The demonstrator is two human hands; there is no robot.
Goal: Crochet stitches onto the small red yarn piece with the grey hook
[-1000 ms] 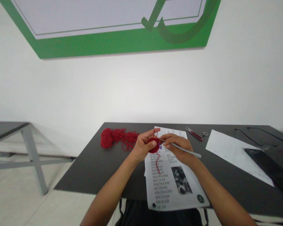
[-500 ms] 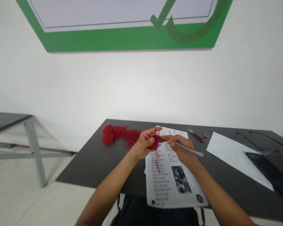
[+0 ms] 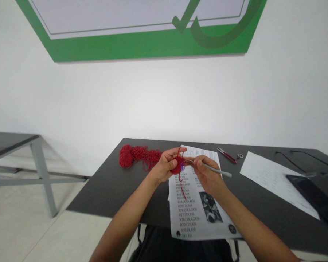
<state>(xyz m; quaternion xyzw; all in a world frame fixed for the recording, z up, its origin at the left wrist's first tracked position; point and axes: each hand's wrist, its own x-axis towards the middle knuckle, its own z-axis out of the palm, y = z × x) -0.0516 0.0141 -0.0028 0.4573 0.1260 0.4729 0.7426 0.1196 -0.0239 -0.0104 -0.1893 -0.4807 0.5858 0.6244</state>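
Between the thumb and fingers of my left hand (image 3: 164, 166) is a small round red crochet piece (image 3: 177, 166), with red yarn running up over the raised index finger. A purple stitch marker (image 3: 183, 166) hangs on the piece's right edge, and a red yarn tail dangles below. My right hand (image 3: 208, 174) grips a crochet hook (image 3: 220, 172) with a grey handle; its metal tip points left and meets the edge of the piece. Under both hands lies a printed pattern sheet (image 3: 187, 214) with rows of text and a dark photo.
Left of my hands a red yarn ball (image 3: 125, 156) and tangled loose yarn (image 3: 147, 157) lie on the dark table (image 3: 112, 189). Toward the right are thread snips (image 3: 226, 155), a small ring (image 3: 239, 156), a white paper (image 3: 273, 182), a black phone (image 3: 311, 196) and glasses (image 3: 293, 163).
My right hand and the hook have shifted slightly left and the handle's angle has changed a little. My left hand keeps its hold on the crochet piece. The view has tilted slightly.
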